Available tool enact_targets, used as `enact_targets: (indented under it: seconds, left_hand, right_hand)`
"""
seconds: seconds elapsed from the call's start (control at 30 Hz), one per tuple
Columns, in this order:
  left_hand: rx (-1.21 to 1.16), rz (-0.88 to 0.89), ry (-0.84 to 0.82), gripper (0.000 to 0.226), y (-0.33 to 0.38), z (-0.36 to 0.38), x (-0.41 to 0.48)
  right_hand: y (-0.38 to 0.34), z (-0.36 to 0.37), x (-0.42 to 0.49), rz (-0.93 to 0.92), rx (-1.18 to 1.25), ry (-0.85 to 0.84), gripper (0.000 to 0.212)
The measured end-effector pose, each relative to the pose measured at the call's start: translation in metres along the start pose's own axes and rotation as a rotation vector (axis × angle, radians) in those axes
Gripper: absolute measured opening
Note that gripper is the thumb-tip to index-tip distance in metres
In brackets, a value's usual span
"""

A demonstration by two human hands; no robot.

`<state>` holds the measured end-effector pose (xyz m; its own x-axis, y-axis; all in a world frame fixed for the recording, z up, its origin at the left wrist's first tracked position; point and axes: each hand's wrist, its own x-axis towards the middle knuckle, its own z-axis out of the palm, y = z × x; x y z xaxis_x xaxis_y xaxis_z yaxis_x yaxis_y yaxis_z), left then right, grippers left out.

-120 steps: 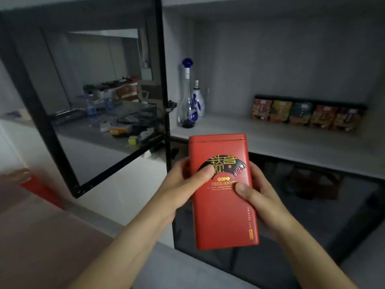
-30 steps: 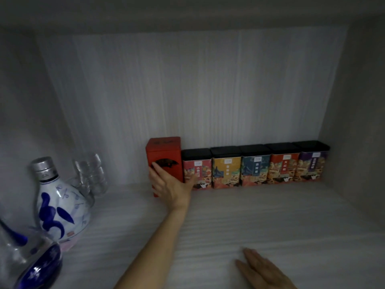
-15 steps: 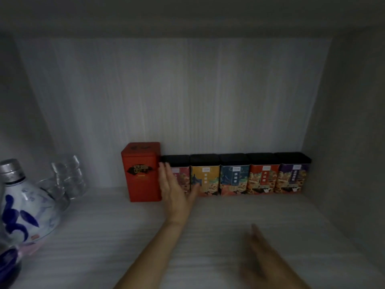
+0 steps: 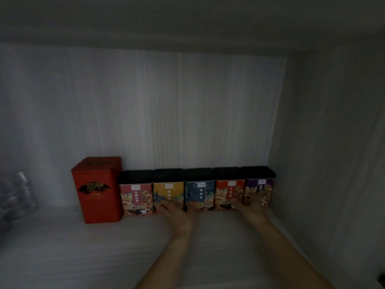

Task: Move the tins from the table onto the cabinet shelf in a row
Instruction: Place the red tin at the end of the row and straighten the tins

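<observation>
Blurred clear glassware (image 4: 17, 193), dim, at the far left edge

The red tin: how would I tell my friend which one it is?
Look at the back of the pale cabinet shelf. The red tin stands at the left end of the row there. It is taller than the five black-lidded tins beside it, plain red, with a dark fan-shaped emblem.
</observation>
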<state>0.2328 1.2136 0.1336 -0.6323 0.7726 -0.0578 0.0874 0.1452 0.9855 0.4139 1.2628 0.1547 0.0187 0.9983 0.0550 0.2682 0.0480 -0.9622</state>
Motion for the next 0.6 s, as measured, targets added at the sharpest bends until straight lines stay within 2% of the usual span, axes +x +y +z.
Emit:
enact_targets:
  seconds: [0.1,0.23,0.33,0.43,0.47,0.53,0.6]
  left_hand:
    - [0.007,0.004,-0.004,0.099,0.002,-0.002,0.0]
    - [-0.033,0.053,-0.016,0.093,-0.002,-0.002,-0.005]
    - [0.023,0.099,-0.133,0.089,0.001,0.002,-0.016]
    - [0.036,0.175,-0.094,0.089,0.01,0.005,-0.028]
    - [0.113,0.287,-0.043,0.092,0.015,0.004,-0.03]
    - [0.456,0.554,0.089,0.097,0.021,0.002,-0.026]
    - [0.765,0.686,0.143,0.096,0.027,-0.005,-0.012]
  right_hand:
    - [0.003,-0.002,0.003,0.006,-0.002,-0.012,0.118]
    - [0.013,-0.001,0.013,-0.015,0.027,0.022,0.093]
    - [0.011,0.0,0.016,0.025,0.03,-0.059,0.091]
    - [0.013,-0.001,0.013,-0.036,-0.026,-0.01,0.088]
    - [0.013,0.0,0.01,-0.122,-0.094,0.026,0.094]
    - [0.007,0.002,0.003,-0.339,-0.346,0.073,0.098]
    - [-0.002,0.004,-0.001,-0.492,-0.616,0.081,0.093]
